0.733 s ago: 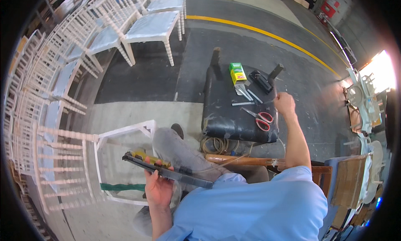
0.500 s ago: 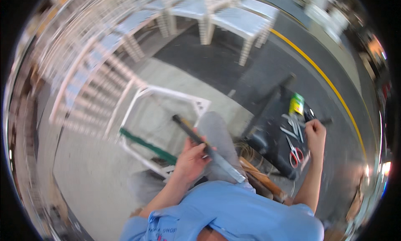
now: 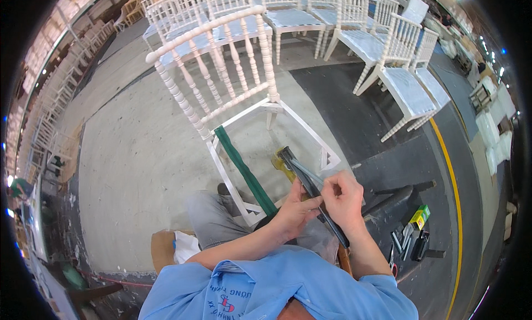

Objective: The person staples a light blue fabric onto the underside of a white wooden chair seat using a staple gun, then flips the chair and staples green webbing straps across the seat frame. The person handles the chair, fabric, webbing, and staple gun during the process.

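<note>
In my left hand (image 3: 299, 213) lies a long black stapler (image 3: 315, 197), its fingers closed round the middle of it. The tool slants from far left to near right over my lap. A thin grey strip (image 3: 306, 171) runs from its far end to the pinched fingers of my right hand (image 3: 342, 199); those fingertips partly hide what they grip. Just ahead of my lap stands a seatless white chair frame (image 3: 303, 121) with a turned-spindle backrest (image 3: 219, 70). A green strip (image 3: 244, 170) lies along the frame's left side rail. Something yellow (image 3: 282, 164) shows behind the stapler's far end.
Right of me, a low black surface (image 3: 390, 201) carries a green-yellow box (image 3: 420, 216), several grey strips (image 3: 407, 239), a black object (image 3: 420, 247) and red-handled scissors (image 3: 393, 263). White chairs (image 3: 407, 87) stand in rows beyond. A yellow line (image 3: 451, 170) marks the floor at right.
My right hand has come from the low surface at the right to the stapler. The stapler has turned in my left hand and the grey strip now points away. The view has swung up.
</note>
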### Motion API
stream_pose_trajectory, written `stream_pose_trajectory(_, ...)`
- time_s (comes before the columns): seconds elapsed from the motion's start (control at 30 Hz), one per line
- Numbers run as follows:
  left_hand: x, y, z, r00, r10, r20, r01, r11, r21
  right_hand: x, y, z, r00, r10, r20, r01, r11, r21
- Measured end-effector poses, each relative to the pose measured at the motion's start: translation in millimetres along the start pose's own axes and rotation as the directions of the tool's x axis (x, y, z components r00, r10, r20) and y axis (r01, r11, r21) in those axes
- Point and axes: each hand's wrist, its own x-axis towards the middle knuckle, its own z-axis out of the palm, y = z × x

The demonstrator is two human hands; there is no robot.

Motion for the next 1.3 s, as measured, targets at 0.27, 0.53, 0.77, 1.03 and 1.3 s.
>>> stream_pose_trajectory(0.27, -8, 3, -6, 0.996, -0.031, -0.089, 0.039, 0.995, 0.090, 10, 2, 12, 0.976, -0.002, 0.219, 0.008, 1.000, -0.029)
stream_pose_trajectory(0.53, -22, 15, -23, 1.000, -0.014, 0.027, 0.014, 1.000, -0.022, 30, 86, 45, 0.367, 0.516, 0.774, -0.891, 0.433, 0.134)
stream_pose_trajectory(0.77, -32, 32, -24, 0.996, -0.020, -0.084, 0.019, 1.000, -0.013, 7, 94, 99, 0.383, 0.189, 0.904, -0.873, -0.244, 0.421)
stream_pose_trajectory(1.03, -52, 2, -36, 0.923, 0.197, -0.330, -0.078, 0.937, 0.341, 60, 54, 118, 0.677, 0.314, 0.666, -0.736, 0.262, 0.624)
stream_pose_trajectory(1.3, -26, 27, -58, 0.784, 0.539, -0.308, -0.346, 0.791, 0.505, 51, 28, 132, 0.715, 0.254, 0.652, -0.670, 0.517, 0.533)
